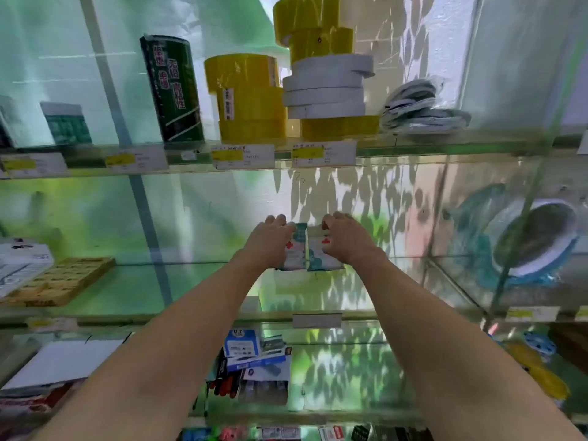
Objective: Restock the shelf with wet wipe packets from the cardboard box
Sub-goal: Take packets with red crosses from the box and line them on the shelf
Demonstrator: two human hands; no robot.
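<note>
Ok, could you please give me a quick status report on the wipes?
Left hand and right hand each grip one white-and-teal wet wipe packet. Packets upright, side by side, on the middle glass shelf. Nothing blocking.

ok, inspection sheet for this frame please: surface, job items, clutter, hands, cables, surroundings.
Surface: middle glass shelf, transparent, with leaf shadows on the backing behind it.
Job's things: two white-and-teal wet wipe packets with red crosses, upright side by side at the back of the shelf; cardboard box not in view.
Clutter: wooden compartment tray and white carton on the same shelf, at the left.
Hands: left hand grips the left packet; right hand grips the right packet.
Cables: nothing seen.
Surroundings: yellow tape rolls, white tape rolls and a dark green cylindrical pack on the shelf above; blue-and-white boxes below.
</note>
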